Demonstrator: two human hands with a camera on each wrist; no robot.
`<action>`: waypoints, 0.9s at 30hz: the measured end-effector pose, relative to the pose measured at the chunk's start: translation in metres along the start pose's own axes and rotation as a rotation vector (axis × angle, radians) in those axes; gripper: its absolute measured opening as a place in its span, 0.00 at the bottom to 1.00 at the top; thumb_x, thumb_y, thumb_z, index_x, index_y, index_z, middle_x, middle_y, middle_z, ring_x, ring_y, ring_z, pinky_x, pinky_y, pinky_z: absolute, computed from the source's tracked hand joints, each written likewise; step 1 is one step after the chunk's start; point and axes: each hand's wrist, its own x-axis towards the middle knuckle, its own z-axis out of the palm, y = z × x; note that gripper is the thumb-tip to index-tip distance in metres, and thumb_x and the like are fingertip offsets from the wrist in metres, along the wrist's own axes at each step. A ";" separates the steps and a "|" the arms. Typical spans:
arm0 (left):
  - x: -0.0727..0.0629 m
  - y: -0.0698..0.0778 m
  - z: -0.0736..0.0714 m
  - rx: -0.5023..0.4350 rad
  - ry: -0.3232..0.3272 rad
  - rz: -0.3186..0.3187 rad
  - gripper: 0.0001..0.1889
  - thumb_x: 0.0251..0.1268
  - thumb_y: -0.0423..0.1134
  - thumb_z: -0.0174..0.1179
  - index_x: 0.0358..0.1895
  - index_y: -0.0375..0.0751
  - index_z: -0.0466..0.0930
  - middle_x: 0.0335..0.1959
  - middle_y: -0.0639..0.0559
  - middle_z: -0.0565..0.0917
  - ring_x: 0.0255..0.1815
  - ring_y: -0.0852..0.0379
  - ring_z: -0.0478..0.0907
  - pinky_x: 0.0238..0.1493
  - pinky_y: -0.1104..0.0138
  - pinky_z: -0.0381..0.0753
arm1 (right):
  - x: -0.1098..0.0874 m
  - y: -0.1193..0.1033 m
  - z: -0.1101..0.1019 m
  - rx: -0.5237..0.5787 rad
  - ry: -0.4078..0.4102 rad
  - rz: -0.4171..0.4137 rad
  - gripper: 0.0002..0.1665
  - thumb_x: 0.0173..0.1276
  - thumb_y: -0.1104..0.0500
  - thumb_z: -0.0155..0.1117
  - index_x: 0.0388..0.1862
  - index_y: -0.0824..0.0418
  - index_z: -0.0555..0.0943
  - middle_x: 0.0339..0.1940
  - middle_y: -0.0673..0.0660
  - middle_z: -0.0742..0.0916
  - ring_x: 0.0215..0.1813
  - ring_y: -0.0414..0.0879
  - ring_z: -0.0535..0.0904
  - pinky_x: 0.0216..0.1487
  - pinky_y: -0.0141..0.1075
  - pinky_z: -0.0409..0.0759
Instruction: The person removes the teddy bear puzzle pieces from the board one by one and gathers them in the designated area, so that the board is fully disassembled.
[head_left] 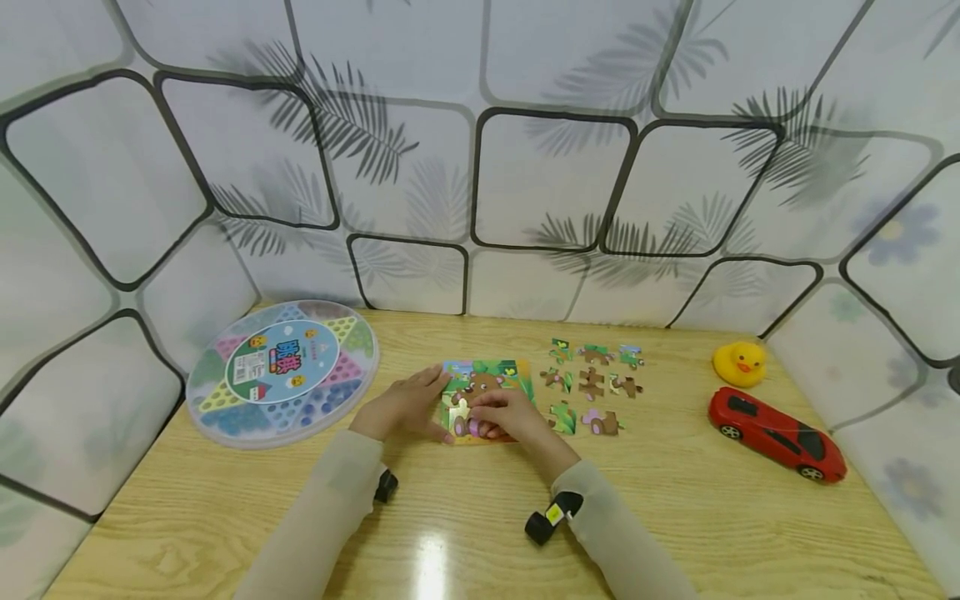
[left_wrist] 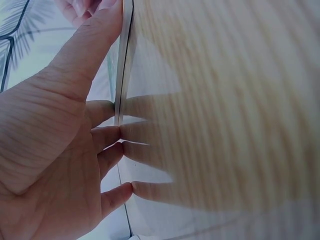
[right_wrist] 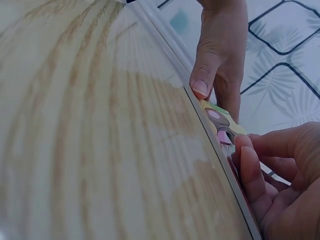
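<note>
A bear jigsaw puzzle board lies flat on the table between both hands. My left hand rests along its left side, fingers extended to the table and thumb at the lower left corner; the left wrist view shows the fingertips touching the tabletop. My right hand is over the lower part of the board. Its thumb and fingertips pinch a puzzle piece close over the board, mostly covered by the fingers in the right wrist view. Bear parts in brown and pink show beside it.
Several loose puzzle pieces lie in rows right of the board. A round Chinese checkers board is at the left. On the far right are a yellow rubber duck and a red toy car. Patterned fabric walls enclose the wooden table.
</note>
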 end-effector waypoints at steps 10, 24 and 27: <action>0.000 0.000 0.000 0.010 0.008 0.004 0.56 0.49 0.63 0.66 0.75 0.38 0.47 0.76 0.40 0.45 0.75 0.43 0.44 0.68 0.44 0.51 | 0.000 0.000 0.002 0.023 0.019 -0.005 0.10 0.64 0.66 0.64 0.43 0.71 0.81 0.21 0.53 0.84 0.18 0.37 0.77 0.19 0.26 0.75; 0.000 0.001 -0.001 0.014 -0.007 -0.003 0.57 0.48 0.64 0.66 0.75 0.38 0.46 0.76 0.41 0.43 0.76 0.43 0.43 0.69 0.44 0.51 | 0.000 0.000 -0.001 0.074 0.081 0.000 0.09 0.63 0.68 0.63 0.42 0.72 0.79 0.24 0.54 0.84 0.19 0.38 0.78 0.21 0.27 0.76; 0.000 0.001 -0.001 0.016 -0.004 0.003 0.57 0.49 0.63 0.66 0.75 0.37 0.46 0.76 0.40 0.44 0.75 0.43 0.43 0.68 0.44 0.51 | -0.003 -0.001 -0.005 0.074 0.103 -0.004 0.10 0.63 0.68 0.63 0.42 0.72 0.80 0.24 0.54 0.84 0.19 0.38 0.77 0.22 0.27 0.77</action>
